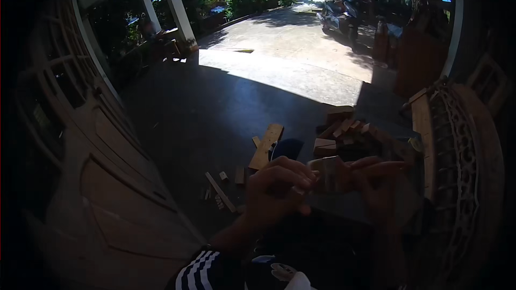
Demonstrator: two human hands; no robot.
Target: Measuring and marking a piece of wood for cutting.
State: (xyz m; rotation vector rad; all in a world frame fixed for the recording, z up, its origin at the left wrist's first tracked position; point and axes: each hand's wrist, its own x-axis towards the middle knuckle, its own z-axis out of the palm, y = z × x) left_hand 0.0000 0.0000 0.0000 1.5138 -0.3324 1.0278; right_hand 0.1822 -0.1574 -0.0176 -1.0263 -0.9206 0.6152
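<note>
In front of my body, my right hand grips the right end of a small reddish-brown block, seemingly wood, with a paler band around its middle. My left hand is closed, its fingertips pinched together at the block's left end. A small pale spot shows between the left thumb and fingers, too dim to name. Beyond the left hand lies a flat wooden board, with a dark blue rounded thing beside it.
Wood offcuts are piled ahead to the right. A thin wooden strip and small pieces lie on the dark floor to the left. Panelled doors line the left; an ornate bench stands right. A motorbike is parked outside.
</note>
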